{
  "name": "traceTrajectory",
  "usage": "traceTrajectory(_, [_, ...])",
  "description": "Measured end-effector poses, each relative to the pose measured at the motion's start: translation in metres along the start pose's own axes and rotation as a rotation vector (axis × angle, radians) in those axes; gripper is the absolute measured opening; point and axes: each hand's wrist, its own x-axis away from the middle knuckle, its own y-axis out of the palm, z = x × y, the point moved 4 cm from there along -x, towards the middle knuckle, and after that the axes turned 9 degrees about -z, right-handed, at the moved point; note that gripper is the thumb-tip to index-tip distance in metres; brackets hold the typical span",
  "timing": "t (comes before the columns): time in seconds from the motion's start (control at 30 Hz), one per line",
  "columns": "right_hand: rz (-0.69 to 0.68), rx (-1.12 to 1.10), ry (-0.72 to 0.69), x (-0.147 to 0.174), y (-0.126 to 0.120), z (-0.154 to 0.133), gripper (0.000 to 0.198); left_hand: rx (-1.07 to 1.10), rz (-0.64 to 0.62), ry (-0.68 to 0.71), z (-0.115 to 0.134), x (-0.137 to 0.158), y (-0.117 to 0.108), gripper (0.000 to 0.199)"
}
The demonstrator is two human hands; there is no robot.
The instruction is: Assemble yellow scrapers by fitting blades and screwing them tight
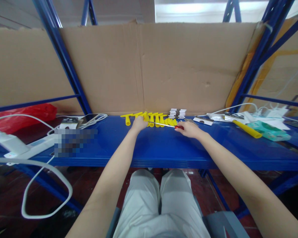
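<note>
My right hand (188, 129) is closed around the red handle of a screwdriver (164, 124), whose long metal shaft points left. The shaft's tip reaches a yellow plastic piece (146, 116) at the fingers of my left hand (139, 124). Those left fingers are closed on that piece, though they partly hide it. Beside my hands, several yellow T-shaped plastic pieces (127, 119) stand in a row on the blue shelf (164, 145). Smaller yellow pieces (171, 122) lie at the row's right end, under and behind the screwdriver shaft.
A stack of small white packets (177, 113) stands behind my right hand. To the right lie a yellow tube-like handle (247, 129) and a teal packet (269, 131). A white power strip (32, 148), cables and a red bag (24, 112) occupy the left. Cardboard (178, 66) closes the back.
</note>
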Motion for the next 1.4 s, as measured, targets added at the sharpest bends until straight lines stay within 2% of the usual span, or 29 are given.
traceTrajectory(0.2, [0.013, -0.061, -0.013, -0.0031, 0.0037, 0.0018, 0.02, -0.009, -0.005, -0.001, 0.001, 0.0009, -0.0004, 0.028])
traceTrajectory(0.33, [0.033, 0.009, -0.019, -0.0027, 0.0023, 0.001, 0.017, -0.002, -0.018, 0.005, 0.0017, 0.0016, -0.0005, 0.028])
traceTrajectory(0.63, [-0.037, 0.013, 0.002, -0.0008, 0.0025, -0.0001, 0.023, 0.012, -0.025, -0.001, 0.0019, 0.0021, -0.0002, 0.028])
traceTrajectory(0.8, [0.034, 0.017, 0.024, -0.0027, 0.0043, 0.0041, 0.031, 0.008, -0.033, -0.01, 0.0015, 0.0013, 0.0008, 0.027])
traceTrajectory(1.07, [0.031, 0.019, 0.023, -0.0001, -0.0005, -0.0004, 0.02, -0.038, -0.009, 0.001, 0.0014, 0.0015, -0.0005, 0.028])
traceTrajectory(1.27, [0.003, -0.018, 0.011, -0.0026, 0.0046, 0.001, 0.021, -0.022, -0.013, 0.015, 0.0011, 0.0012, 0.0006, 0.029])
traceTrajectory(1.4, [0.005, -0.034, 0.007, -0.0047, 0.0082, 0.0044, 0.03, -0.037, -0.003, 0.012, 0.0002, -0.0003, 0.0011, 0.03])
